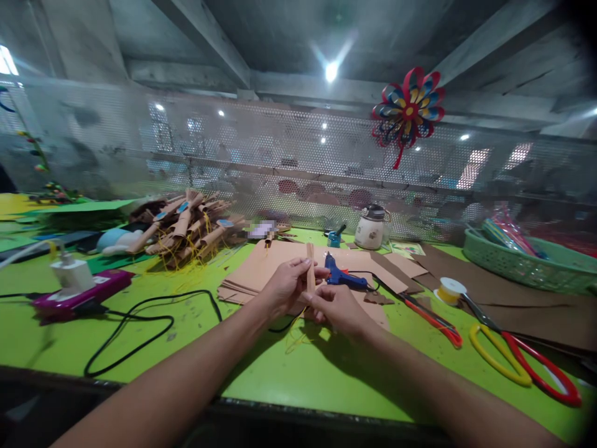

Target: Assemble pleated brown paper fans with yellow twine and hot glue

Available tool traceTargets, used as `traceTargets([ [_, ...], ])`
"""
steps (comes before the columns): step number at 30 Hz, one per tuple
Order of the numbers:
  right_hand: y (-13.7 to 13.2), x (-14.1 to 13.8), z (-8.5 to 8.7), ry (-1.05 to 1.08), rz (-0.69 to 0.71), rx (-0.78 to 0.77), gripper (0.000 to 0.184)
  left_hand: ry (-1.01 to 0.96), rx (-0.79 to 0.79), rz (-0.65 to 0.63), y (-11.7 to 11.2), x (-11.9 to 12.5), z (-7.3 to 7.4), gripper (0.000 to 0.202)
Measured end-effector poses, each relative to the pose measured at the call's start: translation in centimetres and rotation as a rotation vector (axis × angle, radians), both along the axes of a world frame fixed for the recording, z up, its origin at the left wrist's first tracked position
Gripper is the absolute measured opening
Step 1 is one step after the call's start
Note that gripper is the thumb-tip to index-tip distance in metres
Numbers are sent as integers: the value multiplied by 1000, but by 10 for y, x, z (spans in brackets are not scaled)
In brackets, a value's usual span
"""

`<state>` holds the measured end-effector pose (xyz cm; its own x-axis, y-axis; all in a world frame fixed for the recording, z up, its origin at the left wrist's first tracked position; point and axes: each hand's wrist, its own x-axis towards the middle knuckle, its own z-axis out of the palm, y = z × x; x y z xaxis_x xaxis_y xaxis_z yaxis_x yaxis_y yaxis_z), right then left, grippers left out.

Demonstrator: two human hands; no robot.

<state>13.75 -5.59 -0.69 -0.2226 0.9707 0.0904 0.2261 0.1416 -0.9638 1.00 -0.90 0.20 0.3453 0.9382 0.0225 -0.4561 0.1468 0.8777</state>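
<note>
Both my hands meet over the green table (289,373), holding a narrow rolled brown paper stick (310,264) upright. My left hand (285,285) pinches its middle from the left. My right hand (338,308) grips its lower end, where thin yellow strands (296,330) hang out. Under and behind the hands lies a stack of brown paper sheets (265,261). A blue glue gun (340,275) rests on the sheets just right of the stick.
A pile of finished brown rolls (191,227) lies at back left. A pink power strip (79,295) with black cable (140,323) sits at left. Red-and-yellow scissors (522,358), a tape roll (450,289), a green basket (527,261) and a white pot (370,229) stand at right. A mesh screen (261,162) closes the back.
</note>
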Motion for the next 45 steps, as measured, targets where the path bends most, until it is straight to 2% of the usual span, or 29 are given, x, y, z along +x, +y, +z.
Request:
traceTargets([
  [3, -2, -1, 2, -24, -36, 5, 45, -27, -16, -27, 2, 0, -3, 12],
  [6, -4, -2, 4, 70, -73, -1, 50, -20, -3, -94, 3, 0, -5, 16],
  [8, -4, -2, 4, 124, -71, -11, 48, -12, 18, -103, 2, 0, -6, 17],
  [11, -2, 0, 2, 90, -67, 13, 42, -27, 49, -76, 0, 1, -5, 14],
  [16, -1, 2, 1, 61, -101, 54, 38, -31, -17, -152, -5, 3, 0, 16],
  [18, -1, 2, 2, 60, -116, 61, 37, -44, -35, -141, -5, 4, 0, 14],
  [23, -1, 1, 8, 236, -145, -94, 41, -68, -81, -192, -4, 3, 1, 18],
  [26, 0, 3, 10, 290, -132, -132, 37, -99, -76, -243, -4, 3, 1, 19],
  [29, 2, 4, 8, 258, -113, -133, 30, -103, -40, -231, -4, 4, -1, 13],
  [34, 6, 7, 0, 161, -113, -26, 26, -68, 5, -163, -2, 5, -6, 5],
  [37, 6, 6, 0, 119, -109, -18, 24, -64, 32, -138, -2, 5, -6, 4],
  [45, -4, -1, 9, 345, -36, -159, 15, -78, 19, -155, -2, 3, -4, 4],
])
